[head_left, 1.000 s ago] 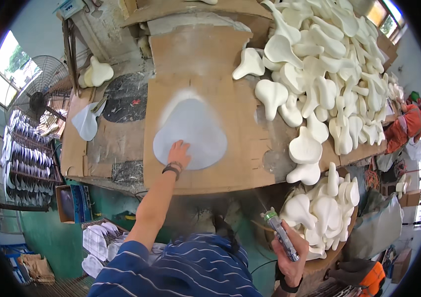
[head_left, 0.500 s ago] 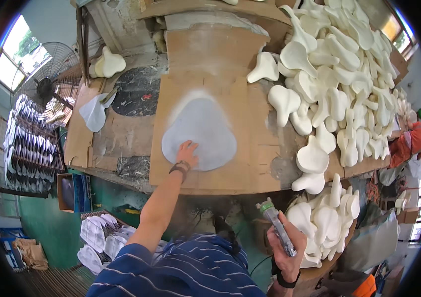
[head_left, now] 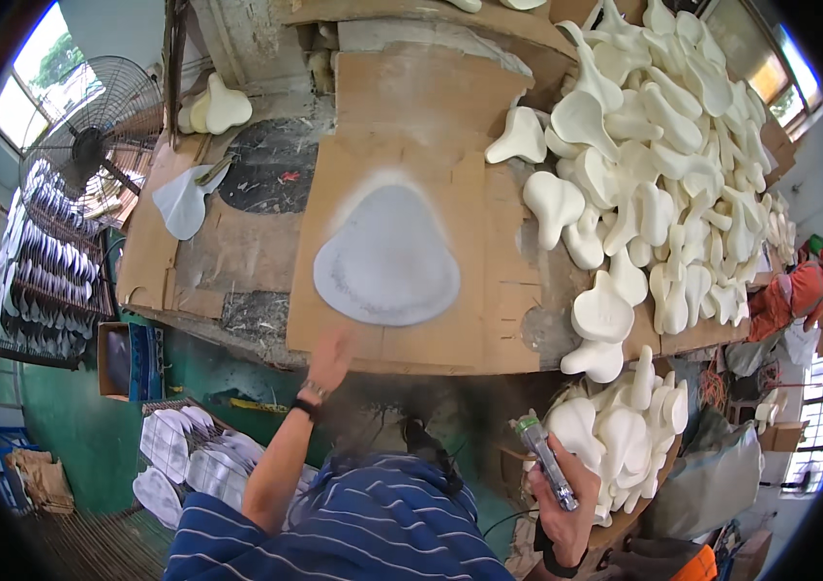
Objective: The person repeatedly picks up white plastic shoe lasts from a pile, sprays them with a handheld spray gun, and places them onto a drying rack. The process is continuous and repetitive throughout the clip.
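A pale grey rounded-triangular piece lies flat on a cardboard sheet, with a whitish sprayed haze around its far edge. My left hand hovers at the cardboard's near edge, off the piece. Motion blurs its fingers, so their pose is unclear. At the lower right, my right hand is wrapped around a metallic spray gun with a green part at its front end. The gun points up and left, short of the table's edge.
Many cream saddle-shaped foam pieces are heaped on the table's right; more fill a round container below. A loose light piece lies at left. Racks of white pieces, a fan and a blue box stand left. A person in orange is far right.
My left hand has come off the grey piece and drawn back toward me to the cardboard's near edge. My right hand keeps the spray gun in nearly the same place.
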`<action>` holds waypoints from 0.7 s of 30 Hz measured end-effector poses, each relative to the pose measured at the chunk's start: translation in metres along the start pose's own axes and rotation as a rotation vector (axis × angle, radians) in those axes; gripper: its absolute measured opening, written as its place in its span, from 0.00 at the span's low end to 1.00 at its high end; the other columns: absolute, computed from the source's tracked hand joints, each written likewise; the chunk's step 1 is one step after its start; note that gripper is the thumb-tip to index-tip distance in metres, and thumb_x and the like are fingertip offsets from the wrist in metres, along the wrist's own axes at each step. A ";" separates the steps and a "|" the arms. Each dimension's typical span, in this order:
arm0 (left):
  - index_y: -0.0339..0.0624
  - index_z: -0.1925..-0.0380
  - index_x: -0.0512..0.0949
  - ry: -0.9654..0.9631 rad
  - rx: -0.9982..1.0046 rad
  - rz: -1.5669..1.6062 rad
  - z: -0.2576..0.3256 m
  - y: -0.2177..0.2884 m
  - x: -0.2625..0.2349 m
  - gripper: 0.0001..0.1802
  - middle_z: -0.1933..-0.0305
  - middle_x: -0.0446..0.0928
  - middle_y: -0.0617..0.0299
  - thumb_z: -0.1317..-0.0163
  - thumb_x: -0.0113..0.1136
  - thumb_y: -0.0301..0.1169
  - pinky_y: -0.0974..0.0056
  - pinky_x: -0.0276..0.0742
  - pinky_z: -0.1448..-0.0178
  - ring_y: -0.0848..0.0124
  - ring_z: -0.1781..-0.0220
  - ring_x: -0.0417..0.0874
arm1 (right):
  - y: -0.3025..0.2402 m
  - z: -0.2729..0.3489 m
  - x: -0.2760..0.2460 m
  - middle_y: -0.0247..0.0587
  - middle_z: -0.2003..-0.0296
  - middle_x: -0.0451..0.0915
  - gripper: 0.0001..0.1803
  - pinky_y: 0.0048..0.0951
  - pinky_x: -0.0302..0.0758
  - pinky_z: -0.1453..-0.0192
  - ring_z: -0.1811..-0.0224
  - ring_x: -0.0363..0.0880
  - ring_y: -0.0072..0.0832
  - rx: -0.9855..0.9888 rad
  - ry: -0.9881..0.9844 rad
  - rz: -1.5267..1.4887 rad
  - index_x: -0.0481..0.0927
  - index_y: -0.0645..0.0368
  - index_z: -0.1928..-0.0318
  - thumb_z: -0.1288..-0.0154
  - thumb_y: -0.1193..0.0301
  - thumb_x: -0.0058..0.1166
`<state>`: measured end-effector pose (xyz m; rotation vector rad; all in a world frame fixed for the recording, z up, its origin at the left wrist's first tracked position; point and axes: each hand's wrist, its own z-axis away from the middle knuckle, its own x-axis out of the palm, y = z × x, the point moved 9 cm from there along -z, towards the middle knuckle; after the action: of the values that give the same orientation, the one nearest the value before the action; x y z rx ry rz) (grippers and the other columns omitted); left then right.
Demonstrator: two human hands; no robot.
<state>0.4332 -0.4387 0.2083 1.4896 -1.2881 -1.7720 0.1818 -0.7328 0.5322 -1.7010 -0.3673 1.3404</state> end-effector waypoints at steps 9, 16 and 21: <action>0.45 0.54 0.81 -0.090 -0.487 -0.347 0.193 -0.209 -0.039 0.15 0.66 0.85 0.56 0.43 0.63 0.32 0.60 0.82 0.58 0.67 0.65 0.87 | -0.012 -0.006 0.007 0.40 0.70 0.82 0.26 0.23 0.74 0.64 0.71 0.77 0.21 0.010 0.051 -0.129 0.77 0.70 0.42 0.43 0.77 0.60; 0.52 0.72 0.76 -0.572 -1.075 0.257 0.343 -0.299 -0.014 0.04 0.71 0.75 0.62 0.41 0.53 0.34 0.58 0.73 0.66 0.63 0.66 0.78 | -0.024 0.007 0.025 0.40 0.69 0.83 0.25 0.24 0.74 0.64 0.71 0.77 0.22 0.038 -0.216 -0.050 0.79 0.69 0.44 0.45 0.78 0.61; 0.54 0.78 0.69 -0.053 -1.477 0.823 0.349 -0.279 0.002 0.09 0.78 0.65 0.66 0.38 0.49 0.31 0.63 0.59 0.76 0.68 0.75 0.68 | -0.021 0.000 0.028 0.39 0.69 0.82 0.25 0.23 0.74 0.62 0.70 0.77 0.22 0.178 -0.089 -0.120 0.78 0.71 0.44 0.43 0.78 0.62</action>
<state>0.1606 -0.1974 -0.0517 0.0337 -0.2036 -1.4511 0.1983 -0.7018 0.5318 -1.4535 -0.3829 1.3224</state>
